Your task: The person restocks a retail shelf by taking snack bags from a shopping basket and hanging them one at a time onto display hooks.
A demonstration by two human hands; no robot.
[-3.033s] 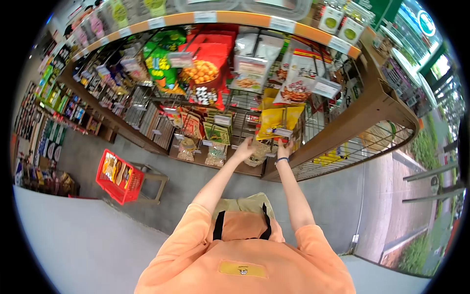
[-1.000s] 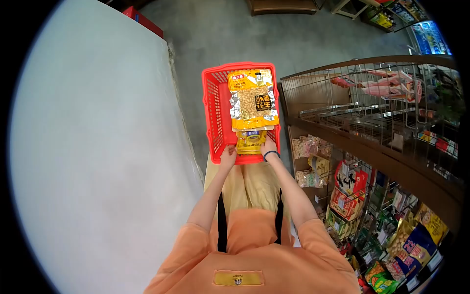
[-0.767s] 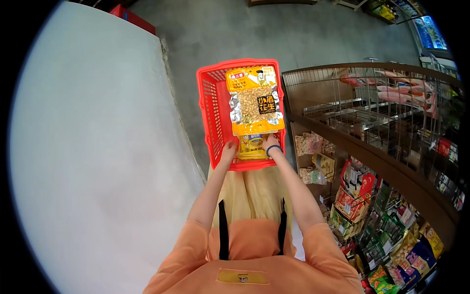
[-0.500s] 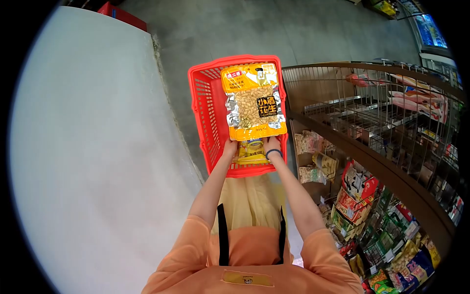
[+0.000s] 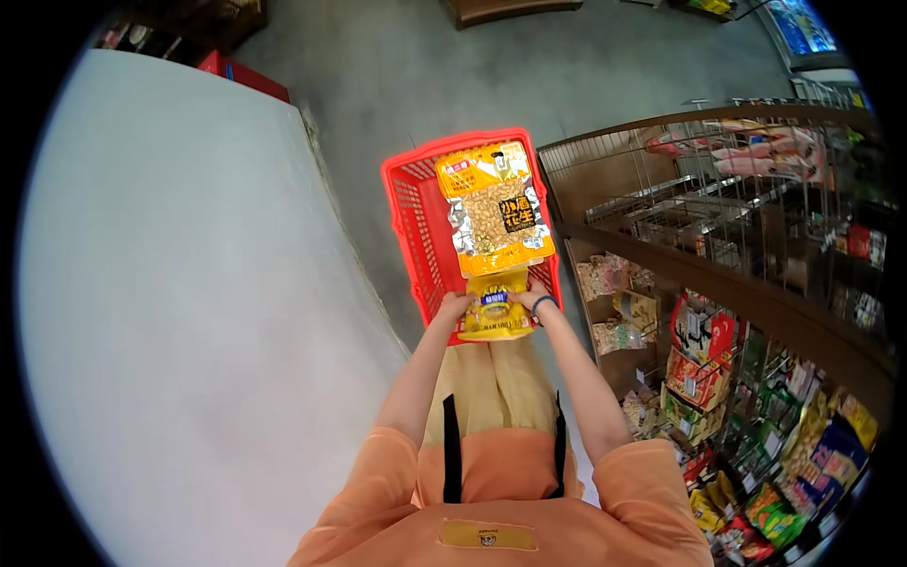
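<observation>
A yellow snack bag (image 5: 495, 317) is gripped at its two sides, over the near end of a red shopping basket (image 5: 404, 210). My left hand (image 5: 455, 306) pinches its left edge, and my right hand (image 5: 532, 300), with a dark band at the wrist, closes on its right edge. Just beyond lies a larger yellow and silver bag of peanuts (image 5: 499, 210) inside the basket, its lower edge close to the top of the snack bag. The fingertips are partly hidden by the bag.
On the right stands a wire rack (image 5: 661, 213) with a brown frame; packaged snacks (image 5: 701, 345) hang along its side. A large white surface (image 5: 189, 312) fills the left. Grey floor (image 5: 397, 76) runs ahead, with a low brown piece of furniture (image 5: 510, 9) at the top.
Both hands have drawn the yellow snack bag up and toward me, out from beneath the peanut bag's lower edge. More of its front shows. The whole view has shifted slightly.
</observation>
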